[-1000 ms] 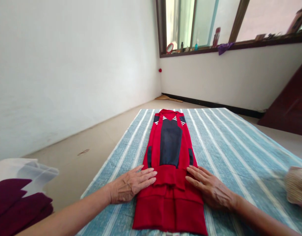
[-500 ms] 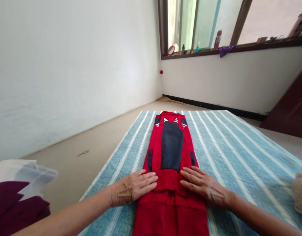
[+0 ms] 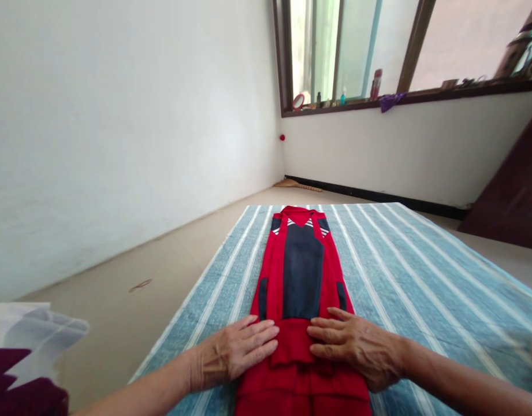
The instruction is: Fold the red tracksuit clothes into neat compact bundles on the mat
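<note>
A red and dark navy jacket (image 3: 303, 271) with white stripes near its collar lies folded into a long narrow shape, collar at the far end. My left hand (image 3: 237, 351) rests flat on its left edge near the hem, fingers stretched out. Across from it, my right hand (image 3: 356, 346) lies on the right edge with fingers extended over the red hem band. Neither hand grips the cloth. Closest to me, the lower red part of the garment runs out of the bottom of the view.
A blue cloth with white stripes (image 3: 400, 277) covers the surface below. White and maroon fabric (image 3: 27, 370) is at lower left. A thin loop (image 3: 140, 286) and a broom (image 3: 298, 185) lie on the floor. Bottles and a purple cloth (image 3: 391, 101) line the window sill.
My right hand has slid slightly left, further over the hem band. My left hand stays on the left edge. The whole view has tilted up a little.
</note>
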`<act>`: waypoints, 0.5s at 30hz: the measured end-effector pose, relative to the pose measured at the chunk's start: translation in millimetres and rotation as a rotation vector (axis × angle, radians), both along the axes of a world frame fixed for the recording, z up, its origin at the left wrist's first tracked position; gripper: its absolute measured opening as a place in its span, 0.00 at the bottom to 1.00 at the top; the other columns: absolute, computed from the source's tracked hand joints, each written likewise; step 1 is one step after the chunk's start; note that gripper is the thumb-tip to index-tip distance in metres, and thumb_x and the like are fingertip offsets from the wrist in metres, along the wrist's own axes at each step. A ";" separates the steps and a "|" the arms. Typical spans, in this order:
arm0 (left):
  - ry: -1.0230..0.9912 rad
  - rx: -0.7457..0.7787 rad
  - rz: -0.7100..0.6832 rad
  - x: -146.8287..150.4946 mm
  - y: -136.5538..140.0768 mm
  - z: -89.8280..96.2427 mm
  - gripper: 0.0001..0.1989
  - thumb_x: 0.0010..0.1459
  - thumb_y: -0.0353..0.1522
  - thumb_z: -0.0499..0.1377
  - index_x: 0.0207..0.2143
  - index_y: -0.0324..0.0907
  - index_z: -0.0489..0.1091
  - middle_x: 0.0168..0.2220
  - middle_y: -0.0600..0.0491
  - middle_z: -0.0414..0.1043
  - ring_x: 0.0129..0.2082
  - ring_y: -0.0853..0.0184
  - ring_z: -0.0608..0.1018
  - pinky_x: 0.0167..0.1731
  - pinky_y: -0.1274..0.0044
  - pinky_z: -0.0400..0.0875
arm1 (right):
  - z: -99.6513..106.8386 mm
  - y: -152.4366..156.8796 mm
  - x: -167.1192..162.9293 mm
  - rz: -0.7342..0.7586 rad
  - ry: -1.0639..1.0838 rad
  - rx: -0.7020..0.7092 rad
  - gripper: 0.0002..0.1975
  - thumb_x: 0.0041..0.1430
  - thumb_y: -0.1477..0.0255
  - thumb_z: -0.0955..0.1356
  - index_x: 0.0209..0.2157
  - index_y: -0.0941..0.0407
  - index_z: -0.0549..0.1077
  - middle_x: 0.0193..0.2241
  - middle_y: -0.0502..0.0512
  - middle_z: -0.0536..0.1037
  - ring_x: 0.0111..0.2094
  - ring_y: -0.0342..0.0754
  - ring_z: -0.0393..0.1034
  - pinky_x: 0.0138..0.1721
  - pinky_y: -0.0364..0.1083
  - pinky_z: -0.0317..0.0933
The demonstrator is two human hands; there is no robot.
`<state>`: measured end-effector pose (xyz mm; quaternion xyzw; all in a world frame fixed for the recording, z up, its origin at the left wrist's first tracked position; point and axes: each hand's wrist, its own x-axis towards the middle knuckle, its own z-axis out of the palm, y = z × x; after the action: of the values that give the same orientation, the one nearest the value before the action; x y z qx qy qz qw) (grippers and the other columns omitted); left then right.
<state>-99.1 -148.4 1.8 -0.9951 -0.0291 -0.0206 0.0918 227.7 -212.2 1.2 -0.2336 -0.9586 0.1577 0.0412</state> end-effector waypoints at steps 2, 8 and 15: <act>0.041 -0.042 0.029 -1.5 1.9 2.5 0.25 0.59 0.26 0.50 0.60 0.39 0.56 0.60 0.42 0.61 0.61 0.58 0.63 0.58 0.64 0.61 | 0.8 0.1 0.4 0.008 0.028 -0.018 0.34 0.55 0.65 0.64 0.63 0.53 0.54 0.63 0.61 0.57 0.63 0.59 0.51 0.60 0.62 0.44; 0.026 -0.100 0.048 1.7 4.1 3.6 0.29 0.57 0.27 0.52 0.61 0.38 0.54 0.60 0.41 0.61 0.61 0.56 0.63 0.56 0.63 0.64 | 2.6 3.0 0.3 0.001 0.131 -0.080 0.31 0.56 0.64 0.64 0.62 0.51 0.56 0.61 0.60 0.61 0.62 0.57 0.52 0.60 0.60 0.44; -0.123 0.005 0.065 5.2 6.3 -8.3 0.21 0.64 0.25 0.45 0.59 0.42 0.58 0.58 0.44 0.66 0.60 0.62 0.64 0.57 0.68 0.63 | 2.4 7.5 -1.8 0.043 0.129 -0.070 0.34 0.52 0.63 0.65 0.61 0.52 0.57 0.60 0.62 0.62 0.62 0.60 0.53 0.58 0.60 0.46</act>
<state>-93.9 -142.1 -6.6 -0.9903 -0.0668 -0.0789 0.0930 225.9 -204.7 3.6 -0.2037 -0.9526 0.2066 0.0916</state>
